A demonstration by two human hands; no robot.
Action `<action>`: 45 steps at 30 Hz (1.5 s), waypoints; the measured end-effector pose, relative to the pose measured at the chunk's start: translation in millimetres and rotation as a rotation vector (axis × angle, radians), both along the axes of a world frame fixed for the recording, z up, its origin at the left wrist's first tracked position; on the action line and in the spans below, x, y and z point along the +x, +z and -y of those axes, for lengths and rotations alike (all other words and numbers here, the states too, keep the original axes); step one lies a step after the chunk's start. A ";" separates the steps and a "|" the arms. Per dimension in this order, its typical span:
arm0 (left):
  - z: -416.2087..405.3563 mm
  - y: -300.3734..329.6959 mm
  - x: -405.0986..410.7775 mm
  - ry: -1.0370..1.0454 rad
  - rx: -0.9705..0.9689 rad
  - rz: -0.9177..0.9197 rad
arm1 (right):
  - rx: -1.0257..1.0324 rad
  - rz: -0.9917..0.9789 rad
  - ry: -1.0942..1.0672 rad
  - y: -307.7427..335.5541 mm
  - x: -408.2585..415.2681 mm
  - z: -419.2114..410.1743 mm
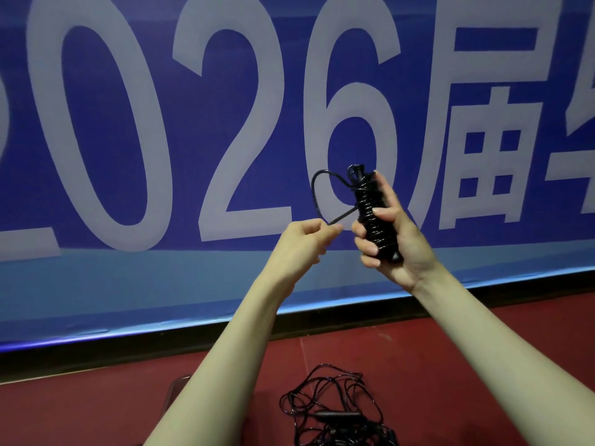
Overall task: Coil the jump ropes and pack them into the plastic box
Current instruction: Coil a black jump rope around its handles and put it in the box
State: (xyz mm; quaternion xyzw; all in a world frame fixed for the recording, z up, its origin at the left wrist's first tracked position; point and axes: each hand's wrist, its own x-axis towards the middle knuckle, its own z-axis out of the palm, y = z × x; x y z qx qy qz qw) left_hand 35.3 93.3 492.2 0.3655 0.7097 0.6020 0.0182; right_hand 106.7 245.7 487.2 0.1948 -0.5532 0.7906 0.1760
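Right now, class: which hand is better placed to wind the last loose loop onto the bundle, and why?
Left. The left hand already pinches the rope's loose loop, free to wind it. The right hand is occupied, its grip steadying the coiled bundle.

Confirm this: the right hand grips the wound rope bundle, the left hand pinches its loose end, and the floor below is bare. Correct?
Not quite. The right hand grips the rope bundle and the left hand pinches the loose end, but the head view shows tangled ropes on the floor.

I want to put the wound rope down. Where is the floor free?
Free: red floor right of the loose ropes, below the black wall strip; also left, by the left arm. Crowded: the tangled ropes at bottom centre.
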 end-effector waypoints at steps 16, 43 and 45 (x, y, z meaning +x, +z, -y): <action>12.9 -11.4 -26.2 0.404 0.042 -0.782 | 0.077 0.131 -0.129 -2.8 2.7 -16.6; 31.2 -13.4 -30.2 -0.129 0.131 0.226 | 0.047 0.158 -0.256 -7.2 -4.8 -8.2; 32.7 -17.7 -28.3 -0.113 -0.006 -0.061 | 0.019 0.207 -0.320 -7.8 -6.9 -9.1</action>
